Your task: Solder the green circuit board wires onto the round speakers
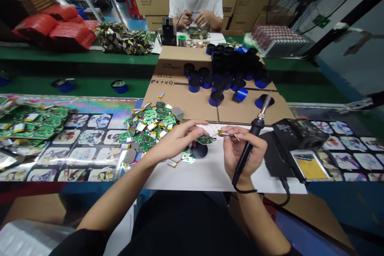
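My left hand (pixel 177 139) is closed round the edge of a green circuit board (pixel 207 140), above a dark round disc (pixel 200 151). In my right hand (pixel 244 152) a black soldering iron (pixel 250 144) points up and away, its tip clear of the board. The fingertips of that same hand also pinch a small battery (pixel 223 133) with thin wires. Below my left hand, another board (pixel 188 157) with a battery lies on the white sheet (pixel 168 178). Left of the hands is a heap of boards with batteries (pixel 153 124).
Blue and black round cases (pixel 216 98) crowd the cardboard (pixel 174 98). A black soldering station (pixel 282 152) and a yellow sponge tray (pixel 310 166) stand right. More boards (pixel 36 124) are stacked left. Across the bench, a person in a white shirt (pixel 196 2) handles small parts.
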`<state>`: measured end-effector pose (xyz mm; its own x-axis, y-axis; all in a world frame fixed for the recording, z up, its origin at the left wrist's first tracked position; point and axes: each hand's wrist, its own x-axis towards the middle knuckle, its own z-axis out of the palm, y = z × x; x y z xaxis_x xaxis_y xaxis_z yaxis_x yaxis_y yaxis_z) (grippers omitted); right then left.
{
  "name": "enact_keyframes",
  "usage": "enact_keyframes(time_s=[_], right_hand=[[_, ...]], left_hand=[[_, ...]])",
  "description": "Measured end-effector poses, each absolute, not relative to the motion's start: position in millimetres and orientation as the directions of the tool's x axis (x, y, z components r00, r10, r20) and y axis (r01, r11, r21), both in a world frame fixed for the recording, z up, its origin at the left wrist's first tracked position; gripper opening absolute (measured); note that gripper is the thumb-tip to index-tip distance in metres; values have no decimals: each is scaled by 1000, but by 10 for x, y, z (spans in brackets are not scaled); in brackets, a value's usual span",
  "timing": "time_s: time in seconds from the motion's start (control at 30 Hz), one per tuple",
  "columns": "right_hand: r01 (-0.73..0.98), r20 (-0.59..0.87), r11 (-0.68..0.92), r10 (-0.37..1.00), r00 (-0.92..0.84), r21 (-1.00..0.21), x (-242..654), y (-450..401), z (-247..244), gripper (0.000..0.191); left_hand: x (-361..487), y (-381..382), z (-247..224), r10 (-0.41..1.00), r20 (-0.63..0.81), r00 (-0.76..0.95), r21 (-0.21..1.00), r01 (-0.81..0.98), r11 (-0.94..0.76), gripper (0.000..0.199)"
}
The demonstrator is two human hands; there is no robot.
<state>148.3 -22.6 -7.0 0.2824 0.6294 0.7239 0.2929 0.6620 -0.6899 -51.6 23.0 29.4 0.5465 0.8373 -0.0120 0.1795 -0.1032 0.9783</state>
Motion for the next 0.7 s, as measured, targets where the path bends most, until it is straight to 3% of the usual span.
enact_keyframes(time_s=[0.1, 0.27, 0.4, 0.5, 0.6, 0.67, 0.7], right_hand=[[352, 748, 663, 619, 239, -661, 1609, -318, -133, 38], [526, 765, 624, 639, 82, -578, 1808, -494, -243, 46], [527, 731, 649, 679, -74, -549, 1683, -483, -260, 62], [475, 736, 665, 675, -52, -576, 1544, -441, -280, 63], [433, 721, 643, 693, 22, -631, 1495, -436, -312, 61], [374, 694, 627, 717, 66, -683, 1523, -443, -327, 60], [339, 677, 616, 730, 92, -711, 1549, -447, -332, 60]], left_hand=[[-386, 194, 233, 769, -143, 623, 985, 14, 171, 31], [-303, 114, 122, 952, -70, 298, 989, -105, 105, 31], [-212, -14, 34, 958, -62, 279, 987, -124, 100, 32], [-145, -31, 0, 957, -55, 284, 979, -171, 107, 33], [-173, -8, 165, 960, 69, 272, 996, -69, -53, 21], [-298, -62, 412, 919, 266, 291, 945, 112, -309, 9], [-396, -131, 552, 862, 396, 317, 859, 203, -469, 9]])
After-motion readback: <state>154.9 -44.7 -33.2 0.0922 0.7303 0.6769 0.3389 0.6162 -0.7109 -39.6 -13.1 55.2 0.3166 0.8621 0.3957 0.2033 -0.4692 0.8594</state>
